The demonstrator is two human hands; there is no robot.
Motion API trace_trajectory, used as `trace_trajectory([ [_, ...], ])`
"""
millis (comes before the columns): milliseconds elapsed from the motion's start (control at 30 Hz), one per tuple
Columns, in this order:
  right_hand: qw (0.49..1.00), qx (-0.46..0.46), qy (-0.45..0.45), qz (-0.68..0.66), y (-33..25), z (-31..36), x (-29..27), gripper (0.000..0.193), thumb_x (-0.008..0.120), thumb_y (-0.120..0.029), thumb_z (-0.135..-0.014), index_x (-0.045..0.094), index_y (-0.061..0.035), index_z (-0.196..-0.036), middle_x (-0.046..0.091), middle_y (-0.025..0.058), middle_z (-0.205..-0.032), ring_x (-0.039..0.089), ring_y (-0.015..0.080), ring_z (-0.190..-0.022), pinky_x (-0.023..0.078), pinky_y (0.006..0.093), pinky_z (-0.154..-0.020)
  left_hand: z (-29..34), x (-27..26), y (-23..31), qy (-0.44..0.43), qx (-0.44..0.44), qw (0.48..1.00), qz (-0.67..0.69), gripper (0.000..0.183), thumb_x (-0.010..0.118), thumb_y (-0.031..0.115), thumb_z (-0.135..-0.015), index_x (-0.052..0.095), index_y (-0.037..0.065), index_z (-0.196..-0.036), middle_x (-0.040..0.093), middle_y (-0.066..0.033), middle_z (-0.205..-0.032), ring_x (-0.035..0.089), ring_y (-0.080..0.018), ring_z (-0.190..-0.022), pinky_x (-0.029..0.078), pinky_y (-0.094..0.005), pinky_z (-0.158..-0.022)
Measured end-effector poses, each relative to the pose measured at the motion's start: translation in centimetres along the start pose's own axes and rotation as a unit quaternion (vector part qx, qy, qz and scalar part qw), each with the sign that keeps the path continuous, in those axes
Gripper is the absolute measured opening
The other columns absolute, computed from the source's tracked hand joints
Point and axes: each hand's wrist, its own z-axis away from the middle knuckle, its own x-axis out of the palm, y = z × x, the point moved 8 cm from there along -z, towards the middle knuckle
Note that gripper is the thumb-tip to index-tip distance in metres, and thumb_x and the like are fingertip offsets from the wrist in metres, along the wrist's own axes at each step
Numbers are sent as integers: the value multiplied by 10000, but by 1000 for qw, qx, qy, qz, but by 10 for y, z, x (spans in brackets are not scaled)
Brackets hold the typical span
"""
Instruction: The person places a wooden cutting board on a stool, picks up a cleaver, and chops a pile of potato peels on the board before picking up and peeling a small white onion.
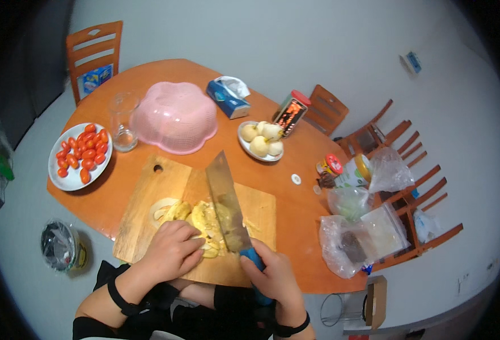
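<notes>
A wooden cutting board [139,212] lies at the near edge of the table, with sliced yellow food [200,220] heaped on its middle; I cannot tell its kind. My left hand [173,249] presses down on the near left of the heap, fingers curled against the pieces. Gripped in my right hand [270,269] is a cleaver [225,192] with a broad metal blade and a blue handle. Its blade stands along the right side of the heap, tip toward the far side. A pale curled peel or slice [160,208] rests left of the pile, and small shreds lie to the right.
Beyond the board sit a plate of cherry tomatoes [80,152], a clear glass [125,122], an upturned pink basket [176,116], a tissue box [229,96] and a plate of pale round fruit [261,141]. Jars and plastic bags [349,241] crowd the right. A bin [60,245] stands on the floor.
</notes>
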Motion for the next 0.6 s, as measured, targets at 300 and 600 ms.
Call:
trace_trajectory([
  [300, 999, -35, 11, -3, 19, -4, 15, 380, 571, -240, -838, 518, -47, -1161, 593, 232, -703, 588, 411, -676, 470, 452, -574, -5, -5, 7, -8, -4, 1000, -3, 181, 650, 145, -729, 664, 44, -878, 587, -101, -920, 536, -292, -881, 427, -396, -783],
  [600, 940, 44, 63, -332, 43, 13, 11, 365, 569, -125, -889, 484, 52, -1196, 563, -9, -710, 489, 37, -612, 409, 200, -546, -10, -8, 12, -22, 15, 1000, 2, 193, 657, 158, -732, 654, 56, -896, 583, -85, -935, 532, -282, -912, 412, -387, -816],
])
